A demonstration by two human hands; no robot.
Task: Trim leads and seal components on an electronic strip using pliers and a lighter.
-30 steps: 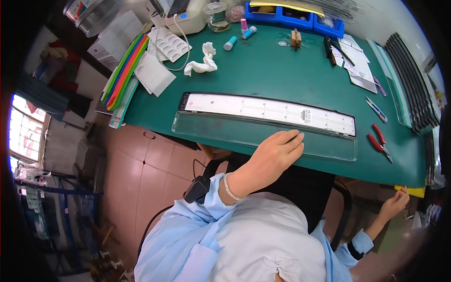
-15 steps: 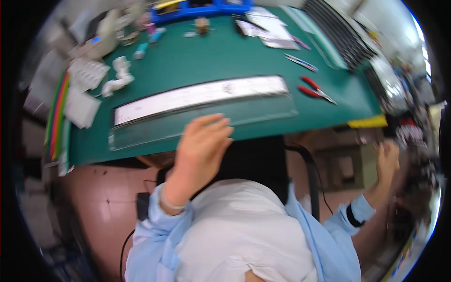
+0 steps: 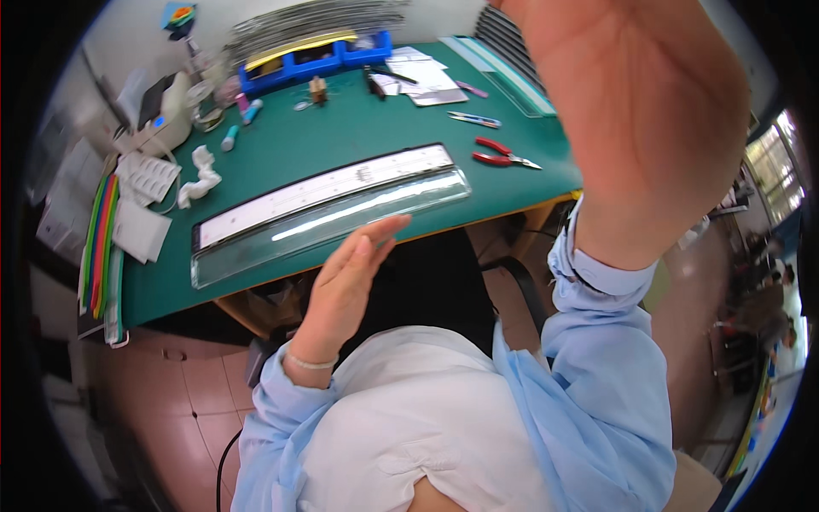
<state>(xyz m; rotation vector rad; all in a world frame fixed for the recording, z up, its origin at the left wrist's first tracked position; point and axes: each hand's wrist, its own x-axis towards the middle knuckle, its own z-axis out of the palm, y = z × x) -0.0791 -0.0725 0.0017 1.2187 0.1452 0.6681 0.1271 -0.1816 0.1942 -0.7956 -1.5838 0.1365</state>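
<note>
My left hand hovers at the table's front edge, fingers stretched out together, holding nothing that I can see. Beside it on the green table lies a long clear plastic case. A long white strip with a black border lies along its far side. My right hand is raised close to the head camera at the upper right. Its palm and wrist fill that area, while the fingers run out of the picture. Red-handled pliers and a blue-handled pair of snips or tweezers lie on the table.
Blue bins stand at the back, near white papers. A white machine, crumpled white material and coloured strips are at the left. A black chair armrest stands below the table edge.
My right hand has risen from low at the right to close before the camera. My left hand stays near the table edge, now turned more edge-on. The view has shifted.
</note>
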